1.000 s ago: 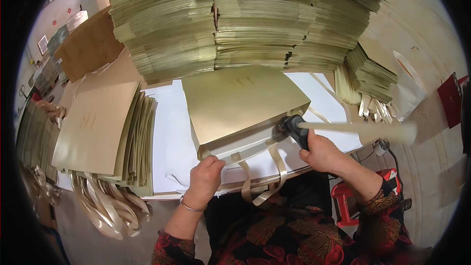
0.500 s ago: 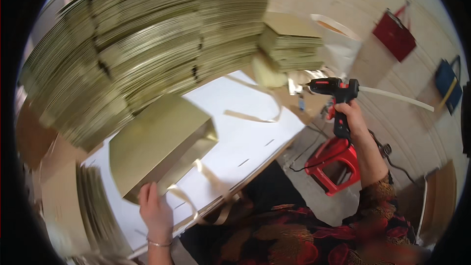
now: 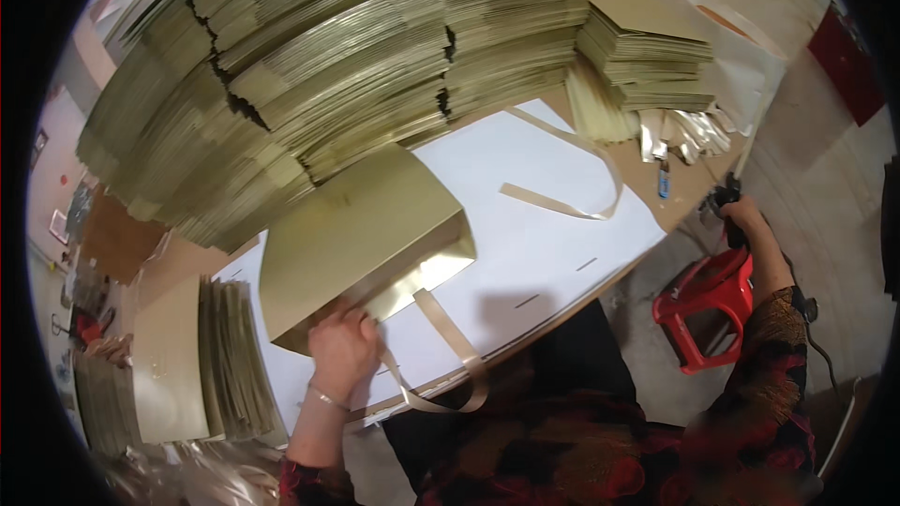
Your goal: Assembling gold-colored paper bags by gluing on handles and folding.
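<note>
A gold paper bag (image 3: 361, 244) lies on its side on a white sheet (image 3: 539, 164), its mouth facing me. My left hand (image 3: 344, 347) is closed at the near edge of that mouth, its fingertips partly hidden at the rim. From the mouth a cream ribbon handle (image 3: 450, 333) loops over the table edge and back beside this hand. Another ribbon (image 3: 609, 178) curves over the right half of the sheet. Off to the right, above a red stool, my right hand (image 3: 747, 217) grips a black hot glue gun (image 3: 727, 195) with a pale glue stick in its back.
Tall stacks of folded gold bags (image 3: 337, 75) rise behind the table; a smaller stack (image 3: 647, 52) stands at right. More folded pieces (image 3: 230, 356) stand at left. A blue cutter (image 3: 664, 180) lies near shiny ribbon scraps (image 3: 694, 134). The red stool (image 3: 708, 305) sits below a trailing cord.
The view has swung left. My right hand has lowered the glue gun from its raised, level pose. My left hand has shifted along the bag's mouth toward the ribbon handle.
</note>
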### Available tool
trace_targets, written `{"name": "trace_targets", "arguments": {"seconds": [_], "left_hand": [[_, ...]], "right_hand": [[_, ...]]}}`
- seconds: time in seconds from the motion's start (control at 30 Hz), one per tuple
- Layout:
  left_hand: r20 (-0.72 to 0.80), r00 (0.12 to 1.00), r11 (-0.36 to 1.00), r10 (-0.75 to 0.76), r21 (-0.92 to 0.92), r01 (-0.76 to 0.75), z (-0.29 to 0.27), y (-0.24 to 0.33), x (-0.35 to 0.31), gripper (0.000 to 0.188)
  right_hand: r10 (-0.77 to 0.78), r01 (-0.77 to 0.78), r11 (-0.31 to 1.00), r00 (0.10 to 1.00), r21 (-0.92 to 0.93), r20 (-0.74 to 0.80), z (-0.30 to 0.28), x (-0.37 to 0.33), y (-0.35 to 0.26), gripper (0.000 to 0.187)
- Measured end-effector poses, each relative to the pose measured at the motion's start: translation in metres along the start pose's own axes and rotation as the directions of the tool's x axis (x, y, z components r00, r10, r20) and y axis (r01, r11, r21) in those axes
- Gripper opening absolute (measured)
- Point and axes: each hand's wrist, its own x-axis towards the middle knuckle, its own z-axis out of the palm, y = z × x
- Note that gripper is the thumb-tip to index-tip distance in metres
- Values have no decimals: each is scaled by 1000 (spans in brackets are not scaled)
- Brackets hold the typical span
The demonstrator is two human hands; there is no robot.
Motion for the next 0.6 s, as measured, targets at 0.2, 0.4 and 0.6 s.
{"name": "trace_targets", "arguments": {"seconds": [0.2, 0.4, 0.6], "left_hand": [[-10, 897, 894, 442, -77, -442, 6, 60, 45, 64], [196, 844, 847, 499, -318, -427, 39, 85, 92, 69], [317, 815, 873, 485, -234, -428, 41, 51, 82, 72]], "right_hand": [[-562, 607, 698, 793, 381, -235, 47, -121, -121, 43], [-855, 831, 494, 518, 257, -32, 188, -275, -277, 27], [-864, 868, 495, 495, -27, 94, 216, -261, -296, 10]]}}
